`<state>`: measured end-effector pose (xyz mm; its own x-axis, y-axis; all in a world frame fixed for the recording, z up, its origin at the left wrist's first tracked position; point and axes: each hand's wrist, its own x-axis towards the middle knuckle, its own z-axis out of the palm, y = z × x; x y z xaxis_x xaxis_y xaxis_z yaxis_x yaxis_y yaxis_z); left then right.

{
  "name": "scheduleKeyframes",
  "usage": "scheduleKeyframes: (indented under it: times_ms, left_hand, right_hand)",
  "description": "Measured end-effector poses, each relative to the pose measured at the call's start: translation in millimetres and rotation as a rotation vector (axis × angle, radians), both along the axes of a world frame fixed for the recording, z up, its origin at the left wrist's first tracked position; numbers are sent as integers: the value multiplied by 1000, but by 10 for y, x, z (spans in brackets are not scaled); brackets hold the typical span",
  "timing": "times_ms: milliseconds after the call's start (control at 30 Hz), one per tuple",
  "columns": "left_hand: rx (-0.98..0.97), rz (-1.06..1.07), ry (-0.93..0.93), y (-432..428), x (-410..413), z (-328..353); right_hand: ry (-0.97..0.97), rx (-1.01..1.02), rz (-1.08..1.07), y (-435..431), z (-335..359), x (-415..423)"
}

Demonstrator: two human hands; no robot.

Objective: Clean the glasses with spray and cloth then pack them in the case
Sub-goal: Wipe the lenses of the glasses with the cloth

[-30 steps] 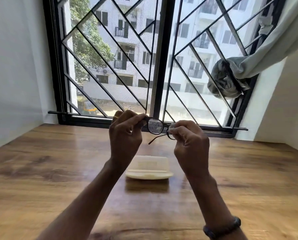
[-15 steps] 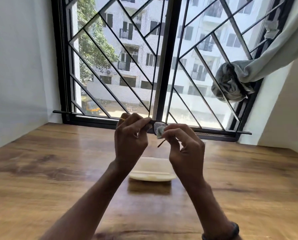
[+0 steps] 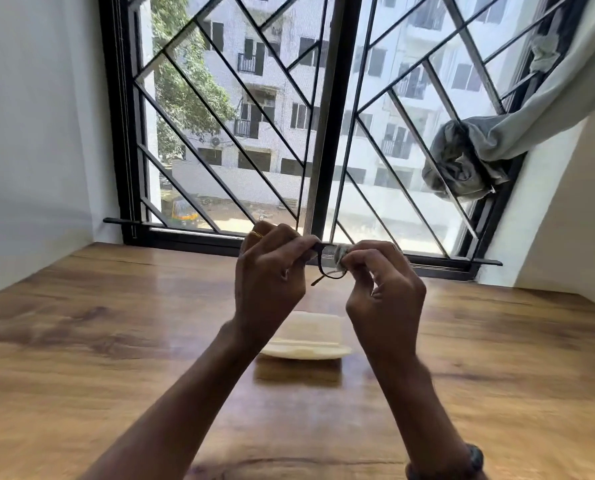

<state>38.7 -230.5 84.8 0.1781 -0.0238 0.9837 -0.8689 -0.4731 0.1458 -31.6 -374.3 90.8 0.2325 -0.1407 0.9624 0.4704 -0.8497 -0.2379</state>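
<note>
Above case, left hand pinches frame of glasses, judged light, fragile; right hand apparently pinches cloth over lens.

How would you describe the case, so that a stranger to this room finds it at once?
Start at the barred window, then come down to the wooden table before it. The case lies near the table's middle, below the raised left hand and right hand. It is pale cream, unlike the dark glasses held above it.
</note>
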Motion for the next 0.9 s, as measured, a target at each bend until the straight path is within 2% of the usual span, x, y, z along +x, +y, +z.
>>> scheduleKeyframes:
  times_ms: [333,433,533,667,800,900]
  left_hand:
    - [32,32,-28,27,37,-23]
    - [-20,34,18,59,96,-30]
    - [-101,51,62,113,169,-34]
    - [-181,86,116,177,235,-29]
    - [-222,76,161,203,274,-5]
    - [-265,50,184,195,267,6]
  right_hand:
    - [63,-141,87,55,1,-24]
    - [132,-158,72,-23,-1,-8]
    - [157,-55,-11,-145,7,12]
    - [189,230,0,-406,51,-185]
    - [440,439,52,-780,-153,-538]
    - [634,399,-64,-910,-391,-733]
